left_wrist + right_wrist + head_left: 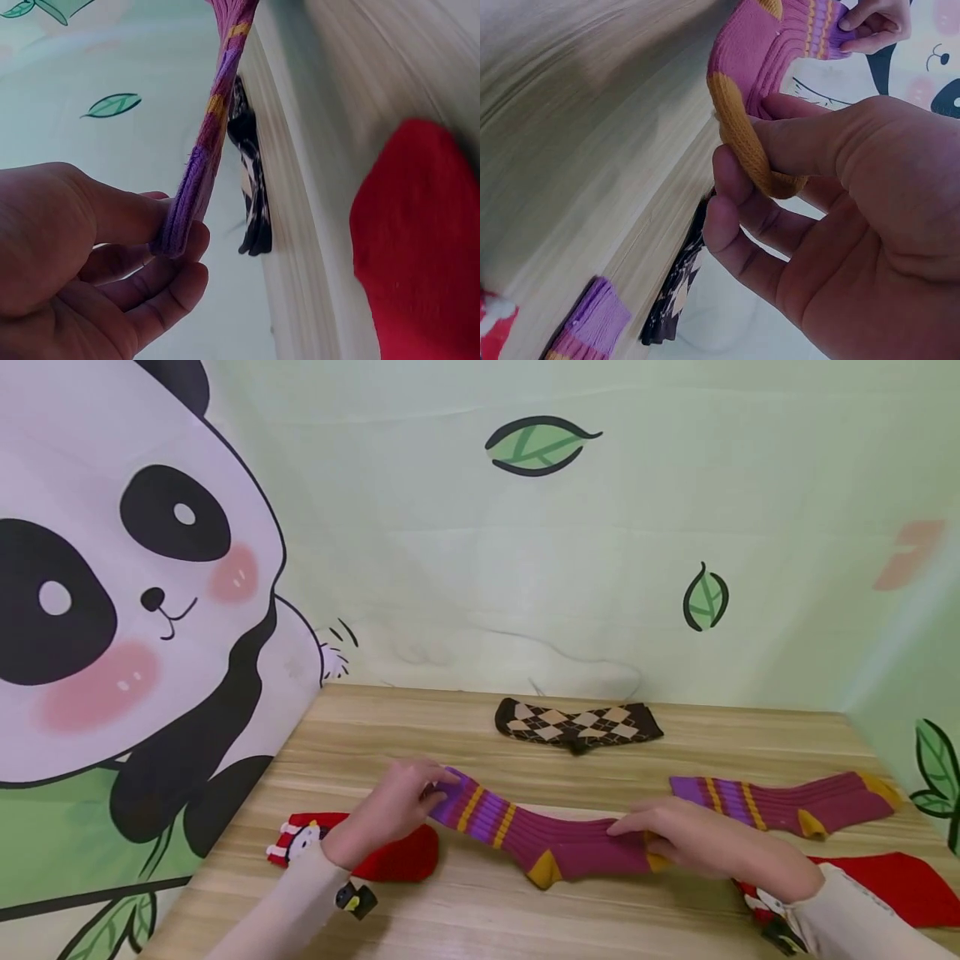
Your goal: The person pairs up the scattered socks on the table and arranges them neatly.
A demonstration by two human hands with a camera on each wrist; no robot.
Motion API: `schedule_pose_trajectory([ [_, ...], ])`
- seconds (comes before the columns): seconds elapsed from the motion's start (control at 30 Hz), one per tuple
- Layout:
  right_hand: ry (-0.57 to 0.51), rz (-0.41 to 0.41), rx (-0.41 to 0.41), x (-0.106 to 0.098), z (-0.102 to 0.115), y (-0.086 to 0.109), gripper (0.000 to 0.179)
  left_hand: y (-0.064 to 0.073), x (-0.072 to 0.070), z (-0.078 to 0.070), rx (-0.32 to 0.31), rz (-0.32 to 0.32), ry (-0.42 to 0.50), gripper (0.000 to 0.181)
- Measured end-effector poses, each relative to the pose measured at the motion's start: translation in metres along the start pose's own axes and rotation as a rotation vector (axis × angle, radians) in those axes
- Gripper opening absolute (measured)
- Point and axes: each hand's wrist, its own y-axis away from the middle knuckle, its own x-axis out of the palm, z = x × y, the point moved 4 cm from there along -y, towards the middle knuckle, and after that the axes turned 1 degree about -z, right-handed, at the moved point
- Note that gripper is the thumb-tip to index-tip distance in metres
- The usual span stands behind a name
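A purple-and-magenta sock [517,831] with yellow stripes, heel and toe is stretched between both hands, above the table. My left hand [401,802] pinches its purple cuff; in the left wrist view the thumb and fingers of the left hand [112,255] close on the ribbed edge. At the other end, my right hand [690,835] holds the yellow toe, which bends between thumb and fingers in the right wrist view, where the toe [739,127] shows plainly. A matching sock [787,802] lies on the table at the right, beyond the right hand.
A brown argyle sock [577,724] lies at the back of the wooden table [420,718]. One red sock [405,856] is partly hidden behind the left forearm, another red sock [892,881] behind the right. A panda-printed backdrop [637,527] rises behind the table.
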Motion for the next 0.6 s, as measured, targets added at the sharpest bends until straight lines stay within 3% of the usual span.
schedule_pose_trajectory([
  [0.27,-0.013,0.035,0.042,0.000,-0.003,0.015,0.043,-0.001,0.008,-0.009,0.035,0.037,0.032,0.020],
  [0.6,-0.063,0.054,0.063,0.002,-0.005,0.022,0.044,0.000,0.016,-0.014,0.026,0.072,0.066,0.021],
])
